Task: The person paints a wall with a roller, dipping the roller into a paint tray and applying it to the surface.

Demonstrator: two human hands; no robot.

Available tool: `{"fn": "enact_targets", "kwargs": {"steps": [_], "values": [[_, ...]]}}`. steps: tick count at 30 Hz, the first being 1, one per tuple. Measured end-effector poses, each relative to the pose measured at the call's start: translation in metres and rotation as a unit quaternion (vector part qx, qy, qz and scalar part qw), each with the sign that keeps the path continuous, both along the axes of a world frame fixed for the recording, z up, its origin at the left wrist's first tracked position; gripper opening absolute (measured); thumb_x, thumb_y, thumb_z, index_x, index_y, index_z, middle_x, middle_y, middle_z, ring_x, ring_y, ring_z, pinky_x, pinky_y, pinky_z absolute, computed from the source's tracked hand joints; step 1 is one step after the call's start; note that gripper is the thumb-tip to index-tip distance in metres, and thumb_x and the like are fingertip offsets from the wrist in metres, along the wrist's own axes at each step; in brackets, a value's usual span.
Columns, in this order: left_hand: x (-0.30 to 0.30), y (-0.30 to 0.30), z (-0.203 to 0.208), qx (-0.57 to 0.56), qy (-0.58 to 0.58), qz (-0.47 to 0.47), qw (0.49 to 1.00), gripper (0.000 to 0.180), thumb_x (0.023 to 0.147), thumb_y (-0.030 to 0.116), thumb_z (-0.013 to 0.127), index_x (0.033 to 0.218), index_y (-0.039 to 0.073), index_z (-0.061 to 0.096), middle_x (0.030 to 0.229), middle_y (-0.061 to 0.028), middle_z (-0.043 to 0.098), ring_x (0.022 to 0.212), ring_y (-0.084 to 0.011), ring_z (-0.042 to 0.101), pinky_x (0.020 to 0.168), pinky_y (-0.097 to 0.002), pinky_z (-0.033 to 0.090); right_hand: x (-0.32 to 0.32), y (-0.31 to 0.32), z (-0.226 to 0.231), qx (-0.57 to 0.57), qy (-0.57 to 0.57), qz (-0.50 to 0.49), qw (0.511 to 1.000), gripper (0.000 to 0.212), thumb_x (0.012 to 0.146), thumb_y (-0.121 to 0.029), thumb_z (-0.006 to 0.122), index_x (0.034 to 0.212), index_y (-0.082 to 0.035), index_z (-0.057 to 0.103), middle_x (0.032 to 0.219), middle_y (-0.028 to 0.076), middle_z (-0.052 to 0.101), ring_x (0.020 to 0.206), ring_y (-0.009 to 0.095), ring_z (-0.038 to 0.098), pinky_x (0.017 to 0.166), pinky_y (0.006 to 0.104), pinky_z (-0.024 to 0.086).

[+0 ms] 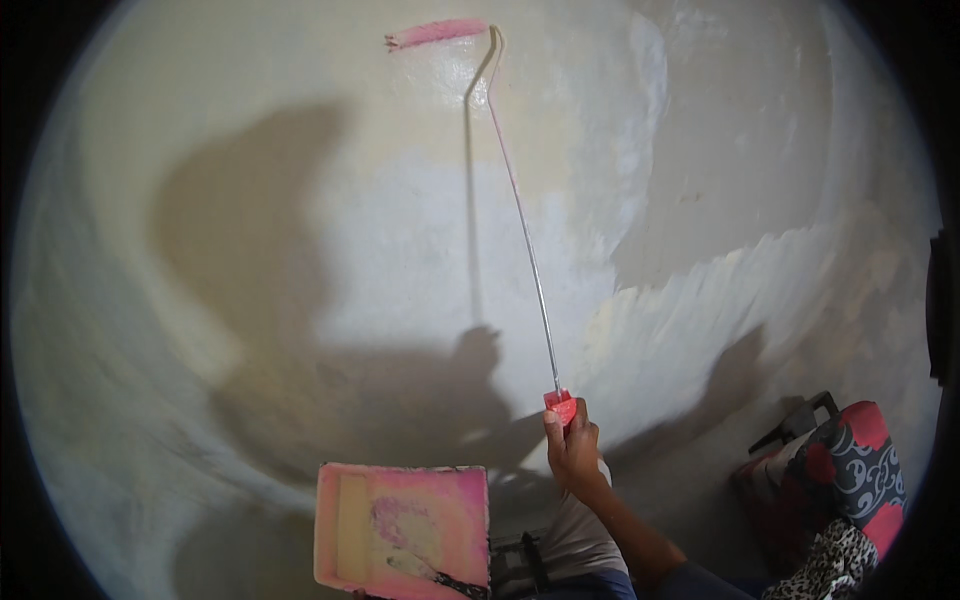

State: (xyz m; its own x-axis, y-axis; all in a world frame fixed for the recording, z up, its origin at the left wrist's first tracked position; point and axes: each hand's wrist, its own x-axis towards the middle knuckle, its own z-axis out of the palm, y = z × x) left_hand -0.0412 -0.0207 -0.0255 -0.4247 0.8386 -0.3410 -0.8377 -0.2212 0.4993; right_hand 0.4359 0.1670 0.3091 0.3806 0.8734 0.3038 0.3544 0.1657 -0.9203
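My right hand is closed around the red handle of a long-framed paint roller. Its thin metal rod runs up to a pink roller sleeve, which lies against the pale wall near the top, with a wet sheen just below it. At the bottom is a paint tray smeared pink and cream. A dark-handled tool, perhaps a brush, lies in it. A small dark patch at the tray's lower edge may be part of my left hand; its fingers are hidden.
Greyer, unevenly coated wall spans the upper right. At the lower right stands a seat-like object covered in red, black and grey patterned fabric, with leopard-print cloth beside it. Shadows of a person and the roller fall across the wall.
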Motion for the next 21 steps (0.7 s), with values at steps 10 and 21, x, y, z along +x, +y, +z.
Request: {"fn": "enact_targets", "kwargs": {"steps": [10,21], "values": [[0.049,0.006,0.073,0.061,0.004,-0.058,0.996,0.062,0.074,0.038,0.056,0.126,0.007,0.042,0.126,-0.0107,0.048,0.116,-0.0284,0.045,0.098,-0.0481,0.035,0.011,-0.082,-0.068,-0.227,-0.039,-0.021,0.973,0.042,0.086,-0.032,0.053,0.103,0.005,0.043,0.084,0.028,0.055,0.079,0.042,0.056,0.068,0.0455,0.044],[0.049,0.016,0.068,0.155,-0.014,-0.11,0.982,0.063,0.074,0.035,0.057,0.128,0.008,0.038,0.127,-0.0085,0.044,0.117,-0.0262,0.041,0.1,-0.0433,0.032,0.017,-0.126,-0.1,-0.241,-0.009,0.004,0.97,0.047,0.087,-0.039,0.052,0.11,0.0,0.04,0.082,0.026,0.058,0.075,0.044,0.058,0.065,0.0483,0.044]]}}
